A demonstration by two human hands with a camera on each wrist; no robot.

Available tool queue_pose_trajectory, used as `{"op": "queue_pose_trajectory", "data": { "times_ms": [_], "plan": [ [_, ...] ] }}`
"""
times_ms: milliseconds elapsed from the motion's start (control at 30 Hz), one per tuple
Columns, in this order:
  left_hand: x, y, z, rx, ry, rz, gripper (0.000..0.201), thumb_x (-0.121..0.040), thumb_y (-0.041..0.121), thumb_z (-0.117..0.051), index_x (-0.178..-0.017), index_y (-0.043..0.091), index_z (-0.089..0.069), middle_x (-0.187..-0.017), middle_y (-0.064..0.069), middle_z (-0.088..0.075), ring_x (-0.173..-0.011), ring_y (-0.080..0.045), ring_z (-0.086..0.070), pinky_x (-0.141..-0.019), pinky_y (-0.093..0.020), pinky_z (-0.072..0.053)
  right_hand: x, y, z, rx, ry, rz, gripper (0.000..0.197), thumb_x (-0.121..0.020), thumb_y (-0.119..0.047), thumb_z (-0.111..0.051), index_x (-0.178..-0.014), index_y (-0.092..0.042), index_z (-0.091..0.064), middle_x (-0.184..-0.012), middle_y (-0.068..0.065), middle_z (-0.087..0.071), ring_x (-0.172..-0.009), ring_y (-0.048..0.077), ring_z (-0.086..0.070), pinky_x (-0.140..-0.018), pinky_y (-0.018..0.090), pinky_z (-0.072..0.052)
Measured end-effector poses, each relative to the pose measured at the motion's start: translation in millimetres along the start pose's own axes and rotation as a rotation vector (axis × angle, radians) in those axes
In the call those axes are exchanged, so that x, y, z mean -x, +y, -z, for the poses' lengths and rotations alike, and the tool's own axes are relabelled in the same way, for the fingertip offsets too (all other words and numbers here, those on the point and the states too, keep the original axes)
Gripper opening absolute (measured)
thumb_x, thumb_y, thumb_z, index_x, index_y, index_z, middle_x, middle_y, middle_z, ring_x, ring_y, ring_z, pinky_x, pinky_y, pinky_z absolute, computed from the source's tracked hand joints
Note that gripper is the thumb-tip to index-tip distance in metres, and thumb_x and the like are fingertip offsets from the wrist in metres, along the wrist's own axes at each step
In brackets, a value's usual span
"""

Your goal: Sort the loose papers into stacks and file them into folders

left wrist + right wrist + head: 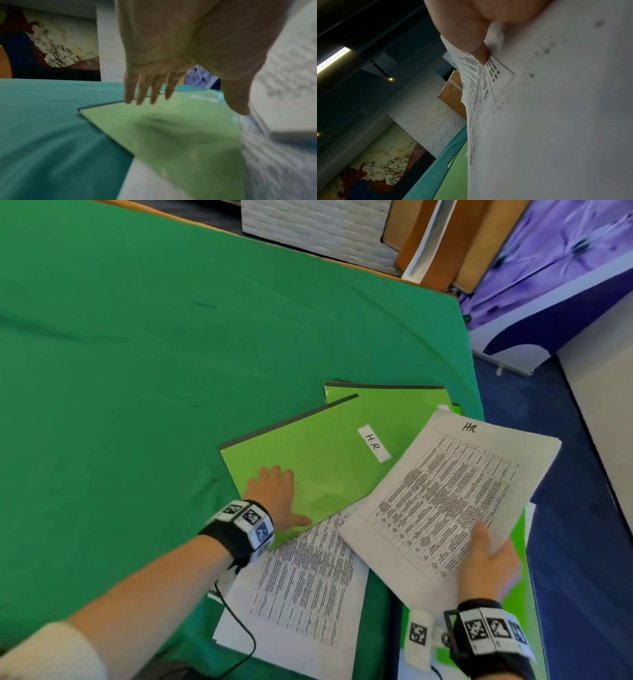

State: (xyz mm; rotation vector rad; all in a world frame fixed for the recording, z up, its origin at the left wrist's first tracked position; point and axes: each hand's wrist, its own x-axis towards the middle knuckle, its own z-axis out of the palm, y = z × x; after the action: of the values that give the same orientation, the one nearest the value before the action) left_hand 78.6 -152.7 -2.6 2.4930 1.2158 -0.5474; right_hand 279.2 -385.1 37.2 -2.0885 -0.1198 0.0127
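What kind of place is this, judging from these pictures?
Probably an office or meeting room set up for recording: a table under a green cloth, light green labelled paper folders with printed white sheets, and a purple patterned display banner behind.

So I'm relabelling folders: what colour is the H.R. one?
Light green H.R. folder with a white label, clearest in the head view.

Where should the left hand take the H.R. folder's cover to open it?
H.R. folder: the dark spine is its far-left edge, so the cover likely opens from the near-right edge. That edge lies over the printed sheets; slide the left hand's thumb under there and lift.
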Motion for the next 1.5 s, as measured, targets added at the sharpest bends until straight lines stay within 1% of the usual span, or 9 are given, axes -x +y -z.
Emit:
{"op": "queue_pose_trajectory", "data": {
  "times_ms": [133,433,500,600,700,800,1000,1333,1500],
  "plan": [
    [-2,9,-35,-0.045,-0.128,0.171,0.145,-0.059,0.088,-0.057,-0.150,0.004,0.018,-0.155,-0.029,0.020,-0.142,-0.056,0.002,-0.112,-0.067,-0.015,3,5,15,0.014,-0.016,-0.046,0.037,-0.097,-0.031,-0.054,-0.119,-0.001,-0.060,-0.113,0.021,-0.065,-0.104,0.036,-0.061,-0.090,0.043,-0.047],
    [3,6,-22,-0.138,-0.104,0.048,0.140,-0.062,0.095,-0.037,-0.148,0.002,0.023,-0.154,-0.035,-0.006,-0.141,-0.046,-0.028,-0.115,-0.052,-0.029,3,17,30,-0.009,-0.008,-0.108,0.035,-0.095,-0.032,-0.057,-0.119,-0.007,-0.062,-0.112,0.015,-0.066,-0.103,0.034,-0.063,-0.092,0.049,-0.050],
    [5,2,-6,-0.072,-0.121,-0.014,0.130,-0.070,0.090,-0.040,-0.151,0.005,0.017,-0.143,-0.033,-0.039,-0.109,-0.033,-0.062,-0.089,-0.039,-0.054,2,19,27,-0.030,-0.019,-0.134,0.035,-0.095,-0.031,-0.057,-0.119,-0.007,-0.062,-0.113,0.015,-0.066,-0.104,0.033,-0.062,-0.092,0.044,-0.049],
    [11,-6,28,0.002,-0.108,-0.164,0.094,-0.091,0.068,-0.035,-0.155,0.006,-0.004,-0.074,0.000,-0.055,-0.057,-0.010,-0.050,-0.058,-0.026,-0.052,-1,19,22,-0.090,-0.043,-0.190,0.035,-0.095,-0.030,-0.058,-0.120,-0.006,-0.061,-0.113,0.015,-0.065,-0.104,0.031,-0.061,-0.089,0.039,-0.046],
    [23,-15,75,0.026,-0.068,-0.265,0.058,-0.099,0.049,-0.032,-0.150,0.020,-0.034,-0.070,0.001,-0.053,-0.056,-0.006,-0.049,-0.071,-0.026,-0.052,-3,17,13,-0.132,-0.064,-0.199,0.034,-0.095,-0.026,-0.058,-0.120,-0.003,-0.061,-0.107,0.012,-0.064,-0.099,0.026,-0.059,-0.084,0.033,-0.043],
    [28,-31,121,0.059,0.134,-0.259,0.036,-0.101,0.035,-0.039,-0.118,0.016,-0.065,-0.066,0.000,-0.057,-0.049,-0.010,-0.047,-0.051,-0.021,-0.040,-3,14,-4,-0.147,-0.086,-0.199,0.032,-0.094,-0.024,-0.060,-0.117,-0.002,-0.063,-0.107,0.016,-0.066,-0.098,0.028,-0.063,-0.083,0.034,-0.045],
    [23,-61,164,0.106,0.441,-0.119,0.026,-0.099,0.018,-0.045,-0.088,0.005,-0.065,-0.056,-0.001,-0.052,-0.045,-0.011,-0.043,-0.046,-0.020,-0.030,2,-1,-74,-0.090,-0.250,-0.233,0.033,-0.094,-0.021,-0.060,-0.115,0.005,-0.062,-0.104,0.016,-0.064,-0.100,0.027,-0.061,-0.082,0.033,-0.044],
    [35,-61,153,0.328,0.406,-0.325,0.037,-0.099,0.024,-0.050,-0.133,0.015,-0.058,-0.102,-0.008,-0.073,-0.054,-0.015,-0.059,-0.063,-0.032,-0.055,15,-11,-171,0.162,-0.570,-0.290,0.048,-0.096,-0.033,-0.055,-0.134,-0.006,-0.050,-0.130,0.016,-0.058,-0.115,0.036,-0.057,-0.098,0.045,-0.045],
    [18,-67,147,0.583,-0.113,-0.351,0.061,-0.078,0.076,-0.043,-0.110,0.031,-0.068,-0.110,-0.002,-0.071,-0.080,-0.010,-0.071,-0.084,-0.041,-0.056,11,-7,-158,0.315,-0.480,-0.407,0.049,-0.098,-0.044,-0.044,-0.109,0.001,-0.061,-0.106,0.022,-0.066,-0.090,0.033,-0.062,-0.073,0.033,-0.044]
  ]
}}
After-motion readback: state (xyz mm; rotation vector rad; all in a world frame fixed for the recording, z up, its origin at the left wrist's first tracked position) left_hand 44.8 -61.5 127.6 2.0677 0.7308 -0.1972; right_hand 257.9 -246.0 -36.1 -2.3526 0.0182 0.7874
